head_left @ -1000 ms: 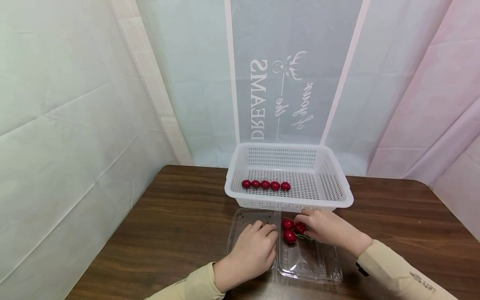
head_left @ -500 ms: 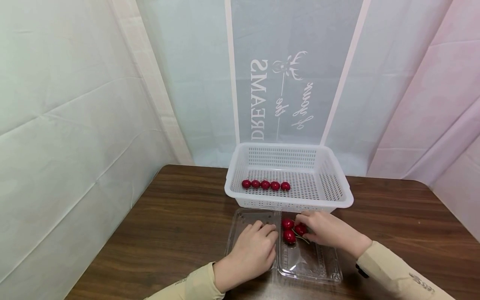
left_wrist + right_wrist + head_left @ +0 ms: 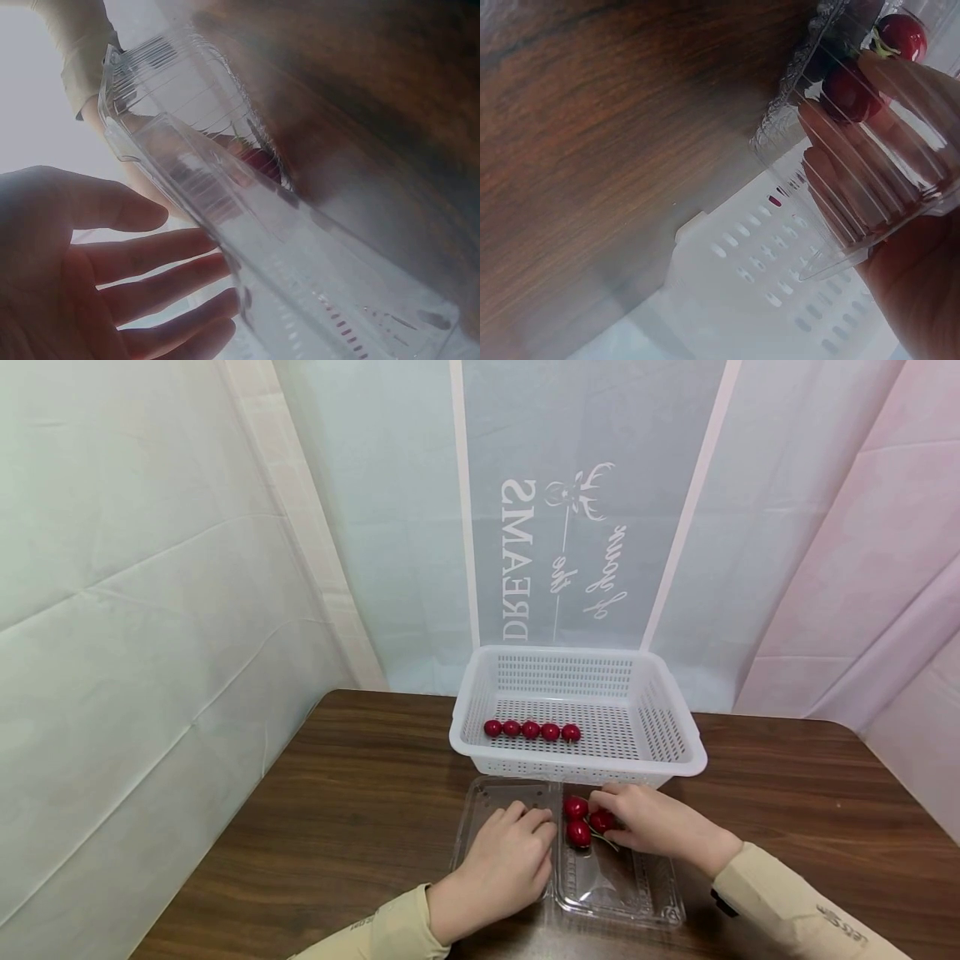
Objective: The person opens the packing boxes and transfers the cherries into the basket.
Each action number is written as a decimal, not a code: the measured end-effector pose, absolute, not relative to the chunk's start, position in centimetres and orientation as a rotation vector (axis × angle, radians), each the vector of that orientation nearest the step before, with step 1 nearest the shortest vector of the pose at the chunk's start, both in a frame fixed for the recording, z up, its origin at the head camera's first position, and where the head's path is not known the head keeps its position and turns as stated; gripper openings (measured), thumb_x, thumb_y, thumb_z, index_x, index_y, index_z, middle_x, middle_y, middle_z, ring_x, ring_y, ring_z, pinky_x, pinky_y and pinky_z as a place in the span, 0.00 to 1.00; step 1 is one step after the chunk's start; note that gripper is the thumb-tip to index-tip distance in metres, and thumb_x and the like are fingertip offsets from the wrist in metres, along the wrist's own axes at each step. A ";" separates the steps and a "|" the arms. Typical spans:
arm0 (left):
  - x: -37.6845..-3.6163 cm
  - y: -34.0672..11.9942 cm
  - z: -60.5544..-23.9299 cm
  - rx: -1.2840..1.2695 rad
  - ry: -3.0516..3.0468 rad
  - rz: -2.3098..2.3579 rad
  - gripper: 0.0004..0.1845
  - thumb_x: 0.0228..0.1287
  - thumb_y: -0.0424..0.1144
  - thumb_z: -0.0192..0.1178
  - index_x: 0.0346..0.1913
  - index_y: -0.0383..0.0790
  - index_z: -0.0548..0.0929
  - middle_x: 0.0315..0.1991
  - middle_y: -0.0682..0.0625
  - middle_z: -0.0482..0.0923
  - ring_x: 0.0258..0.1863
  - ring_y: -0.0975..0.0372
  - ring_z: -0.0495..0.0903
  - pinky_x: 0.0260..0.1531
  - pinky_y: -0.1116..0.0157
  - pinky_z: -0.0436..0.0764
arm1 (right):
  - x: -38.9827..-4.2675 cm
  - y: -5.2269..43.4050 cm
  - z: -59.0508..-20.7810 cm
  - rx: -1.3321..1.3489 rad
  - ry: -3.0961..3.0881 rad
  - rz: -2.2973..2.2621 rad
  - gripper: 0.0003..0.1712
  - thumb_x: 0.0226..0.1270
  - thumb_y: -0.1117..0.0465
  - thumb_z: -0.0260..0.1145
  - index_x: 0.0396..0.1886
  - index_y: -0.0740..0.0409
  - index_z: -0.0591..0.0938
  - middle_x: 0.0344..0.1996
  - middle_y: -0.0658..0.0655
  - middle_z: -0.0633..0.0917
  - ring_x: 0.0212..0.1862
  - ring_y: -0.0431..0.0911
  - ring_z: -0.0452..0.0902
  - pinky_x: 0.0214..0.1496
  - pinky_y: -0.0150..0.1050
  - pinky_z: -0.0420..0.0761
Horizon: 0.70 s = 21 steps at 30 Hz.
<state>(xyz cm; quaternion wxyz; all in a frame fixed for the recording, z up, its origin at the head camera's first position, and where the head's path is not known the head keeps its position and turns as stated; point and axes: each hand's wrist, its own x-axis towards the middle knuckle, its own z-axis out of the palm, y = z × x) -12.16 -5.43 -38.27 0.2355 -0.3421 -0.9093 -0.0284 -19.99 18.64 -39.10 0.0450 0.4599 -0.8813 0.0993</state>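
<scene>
A clear plastic clamshell box (image 3: 611, 893) lies opened out flat on the table, its left half (image 3: 480, 802) partly under my left hand (image 3: 501, 867). The fingers of that hand are loosely extended, with the tips at the middle edge between the halves. Inside the right half, my right hand (image 3: 660, 822) pinches a dark red cherry (image 3: 847, 94) between thumb and fingers. Two more cherries lie close to its left, an upper cherry (image 3: 576, 807) and a lower cherry (image 3: 578, 834). Thin green stems (image 3: 604, 841) trail beside them.
Behind the box stands a white perforated basket (image 3: 577, 763), close to its back edge. Several cherries (image 3: 531, 729) sit in a row on the basket floor. The brown wooden table (image 3: 337, 793) reaches back to a hanging printed cloth (image 3: 420, 568).
My right hand shifts very slightly, and the held cherry turns a little with it. The green stem swings lower, toward the front. My left hand stays still.
</scene>
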 end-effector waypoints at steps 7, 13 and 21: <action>-12.2 -5.4 -38.2 -0.941 -2.511 -0.089 0.09 0.53 0.42 0.61 0.37 0.45 0.84 0.45 0.53 0.82 0.40 0.61 0.76 0.32 0.67 0.74 | -20.0 18.7 -39.2 1.397 -2.709 0.314 0.15 0.47 0.62 0.75 0.35 0.52 0.79 0.28 0.44 0.78 0.30 0.32 0.73 0.30 0.30 0.76; -12.1 -5.4 -38.2 -0.936 -2.507 -0.084 0.10 0.53 0.42 0.61 0.37 0.45 0.84 0.45 0.53 0.82 0.40 0.61 0.76 0.32 0.67 0.74 | -19.9 18.7 -38.6 1.412 -2.722 0.306 0.15 0.49 0.61 0.74 0.36 0.53 0.80 0.29 0.46 0.80 0.31 0.35 0.76 0.32 0.31 0.77; -12.1 -5.4 -38.1 -0.935 -2.517 -0.077 0.10 0.53 0.42 0.60 0.38 0.45 0.84 0.45 0.53 0.82 0.40 0.61 0.76 0.32 0.67 0.74 | -19.4 18.6 -37.6 1.433 -2.706 0.317 0.14 0.49 0.61 0.74 0.36 0.55 0.80 0.31 0.48 0.82 0.32 0.36 0.79 0.31 0.31 0.78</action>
